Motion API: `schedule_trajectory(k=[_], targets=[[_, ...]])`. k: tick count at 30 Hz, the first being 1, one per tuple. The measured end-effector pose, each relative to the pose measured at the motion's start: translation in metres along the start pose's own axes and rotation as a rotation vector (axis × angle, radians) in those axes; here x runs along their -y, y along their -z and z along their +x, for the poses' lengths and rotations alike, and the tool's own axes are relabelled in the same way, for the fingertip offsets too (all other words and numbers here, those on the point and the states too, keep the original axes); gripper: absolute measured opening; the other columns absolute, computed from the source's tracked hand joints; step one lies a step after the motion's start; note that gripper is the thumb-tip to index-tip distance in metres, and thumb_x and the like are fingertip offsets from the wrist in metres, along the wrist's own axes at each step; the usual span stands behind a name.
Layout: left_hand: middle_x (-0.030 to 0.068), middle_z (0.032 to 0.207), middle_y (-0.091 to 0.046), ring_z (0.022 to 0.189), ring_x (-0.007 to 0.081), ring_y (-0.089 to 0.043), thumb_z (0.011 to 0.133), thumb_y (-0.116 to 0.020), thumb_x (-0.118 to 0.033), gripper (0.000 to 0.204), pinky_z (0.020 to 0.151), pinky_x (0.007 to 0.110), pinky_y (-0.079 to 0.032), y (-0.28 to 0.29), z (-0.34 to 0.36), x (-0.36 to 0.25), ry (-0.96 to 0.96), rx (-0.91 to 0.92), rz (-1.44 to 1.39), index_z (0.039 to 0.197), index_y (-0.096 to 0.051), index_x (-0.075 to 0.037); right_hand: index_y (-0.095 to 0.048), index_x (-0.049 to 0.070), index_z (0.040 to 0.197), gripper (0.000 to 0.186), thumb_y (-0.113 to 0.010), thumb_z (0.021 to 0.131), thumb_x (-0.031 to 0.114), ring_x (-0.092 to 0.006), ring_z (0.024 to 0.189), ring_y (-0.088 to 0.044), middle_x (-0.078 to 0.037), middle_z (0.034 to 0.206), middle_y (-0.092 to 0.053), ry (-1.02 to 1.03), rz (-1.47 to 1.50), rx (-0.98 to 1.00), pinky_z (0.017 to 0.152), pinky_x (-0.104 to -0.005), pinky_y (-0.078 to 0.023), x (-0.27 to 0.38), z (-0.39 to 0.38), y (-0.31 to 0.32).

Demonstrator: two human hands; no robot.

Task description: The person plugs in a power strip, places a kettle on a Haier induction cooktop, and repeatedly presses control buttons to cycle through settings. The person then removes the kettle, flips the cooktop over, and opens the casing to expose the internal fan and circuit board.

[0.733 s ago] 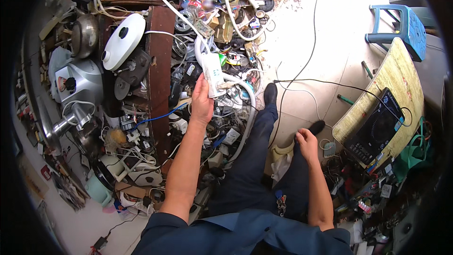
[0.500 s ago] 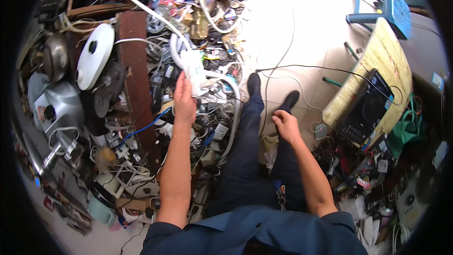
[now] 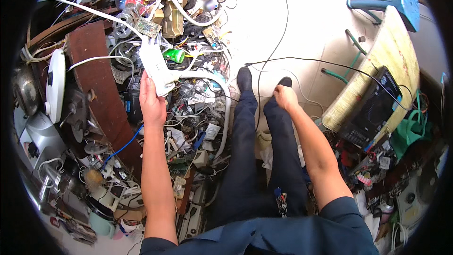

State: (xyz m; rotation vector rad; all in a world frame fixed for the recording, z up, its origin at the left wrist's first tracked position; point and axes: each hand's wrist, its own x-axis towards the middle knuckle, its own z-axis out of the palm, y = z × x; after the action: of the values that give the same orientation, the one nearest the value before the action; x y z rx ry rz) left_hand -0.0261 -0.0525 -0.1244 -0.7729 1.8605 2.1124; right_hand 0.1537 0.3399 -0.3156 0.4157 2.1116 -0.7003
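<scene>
My left hand (image 3: 153, 101) is closed at the lower end of a boxy white plastic piece (image 3: 155, 68), its fingers together along the near side. A thick white hose (image 3: 225, 108) curves away to the right from beside the piece, and a white tube (image 3: 101, 13) comes to its top from the upper left. Above my right knee, my right hand (image 3: 285, 97) has its fingers curled in, with nothing showing in it; the fingertips are partly hidden. Just beyond the white piece lie a small circuit board (image 3: 148, 27) and a bright green roll-shaped thing (image 3: 174, 55).
Cables and small electrical parts pile up around a dark red board (image 3: 96, 75) on the left, beside a white lid (image 3: 55, 85). At right, a pale wooden surface (image 3: 384, 49) bears a black flat appliance (image 3: 373, 108); a blue stool (image 3: 403, 2) stands beyond. Black cords (image 3: 325, 67) cross the floor.
My left hand and the white piece have shifted left in the view. The green roll-shaped thing shows more fully. My right hand has turned inward slightly; the whole view has shifted too.
</scene>
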Motion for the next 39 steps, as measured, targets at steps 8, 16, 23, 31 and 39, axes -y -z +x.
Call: schedule_trajectory(k=[8, 16, 23, 31, 39], targets=[[0.0189, 0.151, -0.052, 0.137, 0.0333, -0.054, 0.112, -0.044, -0.027, 0.052, 0.115, 0.05, -0.044, 0.015, 0.013, 0.041, -0.055, -0.003, -0.041, 0.156, -0.035, -0.002, -0.065, 0.004, 0.125, 0.035, -0.063, 0.091, 0.012, -0.0417, 0.121, -0.061, -0.024, 0.134, -0.062, 0.205, -0.348, 0.028, 0.102, -0.0492, -0.05, -0.04, 0.133, -0.044], [0.0272, 0.147, -0.054, 0.118, 0.0357, -0.064, 0.111, -0.041, -0.04, 0.054, 0.099, 0.048, -0.054, 0.017, 0.011, 0.054, -0.057, 0.103, -0.123, 0.155, -0.039, -0.008, -0.047, 0.002, 0.146, 0.051, -0.056, 0.096, 0.01, -0.0341, 0.145, -0.041, -0.017, 0.156, -0.045, 0.275, -0.743, -0.043, 0.122, -0.0515, -0.03, -0.04, 0.218, -0.101], [0.0271, 0.145, -0.055, 0.112, 0.0342, -0.067, 0.112, -0.038, -0.038, 0.055, 0.1, 0.047, -0.053, 0.021, 0.012, 0.066, -0.05, 0.129, -0.241, 0.155, -0.035, -0.004, -0.067, 0.011, 0.116, 0.023, -0.063, 0.094, 0.015, -0.0402, 0.094, -0.071, -0.017, 0.105, -0.074, 0.282, -0.405, 0.053, 0.082, -0.0496, -0.056, -0.081, 0.233, -0.154], [0.0213, 0.15, -0.052, 0.137, 0.0347, -0.054, 0.114, -0.032, -0.03, 0.05, 0.104, 0.049, -0.051, -0.007, -0.018, 0.035, -0.028, 0.108, -0.227, 0.156, -0.036, -0.002, -0.069, 0.006, 0.118, 0.024, -0.063, 0.097, 0.017, -0.041, 0.099, -0.069, -0.02, 0.105, -0.072, 0.563, 0.24, -0.115, 0.084, -0.0476, -0.056, 0.03, 0.048, -0.044], [0.0159, 0.151, -0.053, 0.137, 0.0251, -0.054, 0.114, -0.039, -0.024, 0.05, 0.112, 0.043, -0.046, -0.036, -0.052, 0.013, 0.041, 0.025, -0.068, 0.157, -0.034, 0.002, -0.07, 0.004, 0.118, 0.023, -0.067, 0.094, 0.002, -0.0323, 0.084, -0.071, -0.017, 0.096, -0.071, 0.714, 0.52, -0.187, 0.075, -0.0368, -0.056, 0.104, -0.096, 0.108]])
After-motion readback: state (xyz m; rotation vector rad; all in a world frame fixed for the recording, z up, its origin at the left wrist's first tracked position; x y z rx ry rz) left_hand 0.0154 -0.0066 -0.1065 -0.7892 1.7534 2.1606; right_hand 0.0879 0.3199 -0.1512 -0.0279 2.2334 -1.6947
